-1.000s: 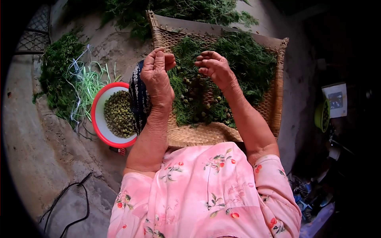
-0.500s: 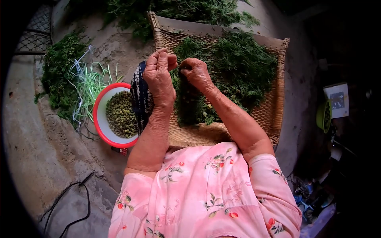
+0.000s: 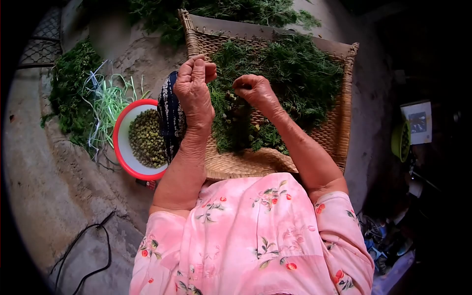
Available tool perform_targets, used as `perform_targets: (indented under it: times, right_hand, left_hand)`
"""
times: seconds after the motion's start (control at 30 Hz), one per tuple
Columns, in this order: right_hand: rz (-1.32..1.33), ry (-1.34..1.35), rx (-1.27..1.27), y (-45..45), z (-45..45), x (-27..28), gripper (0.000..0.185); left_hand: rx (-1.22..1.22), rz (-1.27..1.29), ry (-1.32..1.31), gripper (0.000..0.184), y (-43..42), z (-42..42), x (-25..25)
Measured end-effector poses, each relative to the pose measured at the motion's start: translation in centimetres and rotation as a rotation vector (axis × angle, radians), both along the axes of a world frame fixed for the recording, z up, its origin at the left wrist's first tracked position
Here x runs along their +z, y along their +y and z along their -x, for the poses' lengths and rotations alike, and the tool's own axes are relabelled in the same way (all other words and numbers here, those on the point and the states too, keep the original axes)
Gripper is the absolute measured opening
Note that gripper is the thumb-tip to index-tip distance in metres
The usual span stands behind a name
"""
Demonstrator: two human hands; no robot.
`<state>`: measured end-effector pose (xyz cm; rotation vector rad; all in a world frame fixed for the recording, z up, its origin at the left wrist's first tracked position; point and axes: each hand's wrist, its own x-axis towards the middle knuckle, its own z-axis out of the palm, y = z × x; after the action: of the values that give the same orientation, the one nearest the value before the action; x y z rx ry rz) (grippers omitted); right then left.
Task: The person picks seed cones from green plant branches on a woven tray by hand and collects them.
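My left hand point(image 3: 194, 93) is closed in a pinch over the left side of a woven wicker tray point(image 3: 339, 132). Whatever its fingers hold, if anything, is too small to make out. My right hand point(image 3: 258, 93), its fingers pinched together, hovers to the right of the left one above the greenery; what lies in them is hidden. Feathery green sprigs point(image 3: 305, 69) cover much of the tray, with small pale bits among them. Left of my left forearm stands a red-rimmed white bowl point(image 3: 118, 137) of small round green-brown cones point(image 3: 147, 140). A dark patterned cloth point(image 3: 171, 123) hangs over its right edge.
Pale green and white plastic strips point(image 3: 110, 103) lie by a pile of green sprigs point(image 3: 73, 88) at the left. More greenery point(image 3: 246, 12) lies beyond the tray. A black cable point(image 3: 105, 246) curves over the floor. To the right are a green bowl point(image 3: 404, 142) and a white box point(image 3: 419, 123).
My right hand has moved right, away from my left hand, uncovering sprigs between them. My left hand has shifted slightly up and left, still pinched.
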<state>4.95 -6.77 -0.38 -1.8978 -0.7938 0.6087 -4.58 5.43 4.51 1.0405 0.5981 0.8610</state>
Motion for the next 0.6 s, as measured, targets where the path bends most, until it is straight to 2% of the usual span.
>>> perform_targets:
  times: [0.03, 0.1, 0.17, 0.23, 0.3, 0.37, 0.43, 0.5, 0.6]
  right_hand:
    - [-0.010, -0.295, 0.050, 0.3, 0.4, -0.5, 0.017]
    - [0.027, -0.274, 0.052, 0.6, 1.2, -1.0, 0.022]
    - [0.134, -0.417, 0.072, 1.0, 1.7, -1.1, 0.020]
    - [0.125, -0.433, 0.077, 1.1, 1.4, -0.8, 0.019]
    - [-0.023, -0.232, 0.033, 1.1, 0.6, -0.8, 0.017]
    - [-0.046, 0.437, -0.037, 0.3, -0.6, 1.7, 0.014]
    - [-0.493, 0.960, -0.153, -0.1, -1.3, 1.9, 0.013]
    - [-0.593, 1.051, -0.154, -0.4, -1.6, 2.2, 0.013]
    - [-0.411, 0.906, -0.103, -0.6, -1.9, 1.2, 0.014]
  left_hand:
    - [0.000, -0.002, 0.002, 0.018, 0.0, 0.0, -0.1]
    - [-0.001, -0.019, 0.007, 0.019, 0.0, 0.0, -0.2]
    - [0.000, -0.022, 0.012, 0.019, 0.1, 0.0, -0.4]
    - [0.003, -0.023, 0.016, 0.019, 0.1, -0.1, -0.4]
    - [0.008, -0.025, 0.028, 0.019, 0.0, -0.1, -0.2]
    - [0.004, -0.023, 0.025, 0.019, 0.0, 0.0, -0.1]
    - [-0.003, -0.017, 0.020, 0.019, 0.0, 0.0, -0.2]
    - [-0.005, -0.019, 0.022, 0.018, 0.2, -0.1, -0.4]
    - [-0.004, -0.015, 0.031, 0.018, 0.1, -0.1, -0.2]
